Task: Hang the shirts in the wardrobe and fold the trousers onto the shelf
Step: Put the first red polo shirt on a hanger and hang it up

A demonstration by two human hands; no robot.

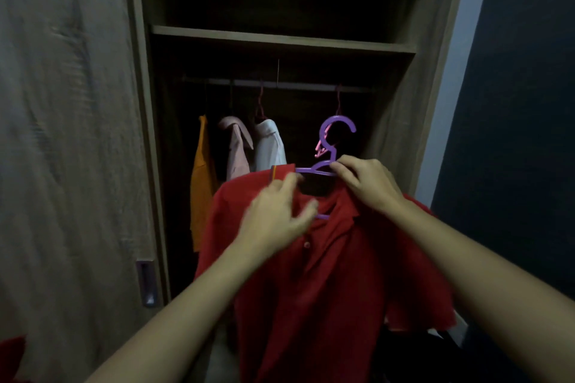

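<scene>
A red shirt (326, 274) is held up in front of the open wardrobe (435, 40), draped over a purple hanger (334, 130) whose hook stands clear above the collar, below the rail (295, 84) and not hooked on it. A button is seen on the placket, and a narrow yellow-striped strip at the collar's left edge; no lettering can be made out on it.

The hanger's right shoulder is gripped by the right hand (367, 183), its fingers curled over plastic and collar together. The left hand (273, 214) is laid on the shirt's left shoulder near the collar, blurred; whether cloth is pinched cannot be told.

On the rail behind, an orange garment (202, 183), a pink shirt (238, 149) and a white shirt (270, 146) are hung side by side. A wooden shelf (280, 39) is set above the rail. A sliding door (62, 134) with a recessed handle (146, 283) is seen at left.
</scene>
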